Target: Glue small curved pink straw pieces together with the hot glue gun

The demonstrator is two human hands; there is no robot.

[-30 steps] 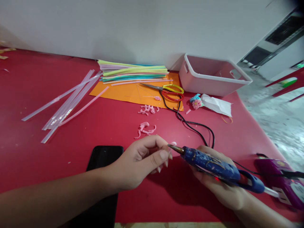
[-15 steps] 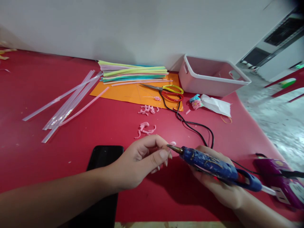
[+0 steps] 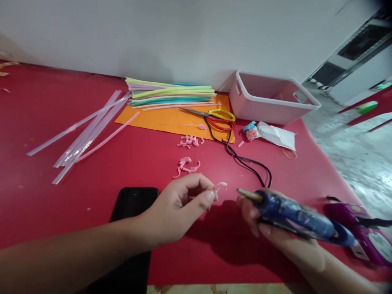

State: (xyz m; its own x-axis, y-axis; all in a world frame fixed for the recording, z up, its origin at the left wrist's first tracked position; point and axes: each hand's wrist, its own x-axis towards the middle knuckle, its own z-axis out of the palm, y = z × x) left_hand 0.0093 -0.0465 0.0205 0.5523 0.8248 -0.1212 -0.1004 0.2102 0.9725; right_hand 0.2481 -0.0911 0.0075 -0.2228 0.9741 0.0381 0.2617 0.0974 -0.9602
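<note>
Between thumb and fingertips, my left hand (image 3: 183, 208) pinches a small curved piece of pink pipe cleaner (image 3: 221, 185). My right hand (image 3: 275, 232) is wrapped round a blue hot glue gun (image 3: 300, 216), smeared by motion, whose metal nozzle points left toward the pink piece without touching it. Just beyond my left hand lie some curled pink pipe cleaner pieces (image 3: 186, 165), with a further small pile of pink pieces (image 3: 190, 141) behind them. A black phone (image 3: 134, 204) rests partly under my left forearm.
Clear glue sticks (image 3: 88, 130) lie at the left. Coloured pipe cleaners (image 3: 174, 94) and scissors (image 3: 214, 116) rest on an orange sheet (image 3: 159, 122). A pink bin (image 3: 272, 102) stands behind a small pipe cleaner flower (image 3: 252, 134). A black cord (image 3: 245, 158) loops near a purple device (image 3: 361, 232).
The glue gun has moved right, away from my left hand, with my right hand around it. My left hand is nearly still, and the pink piece in it now shows clearly.
</note>
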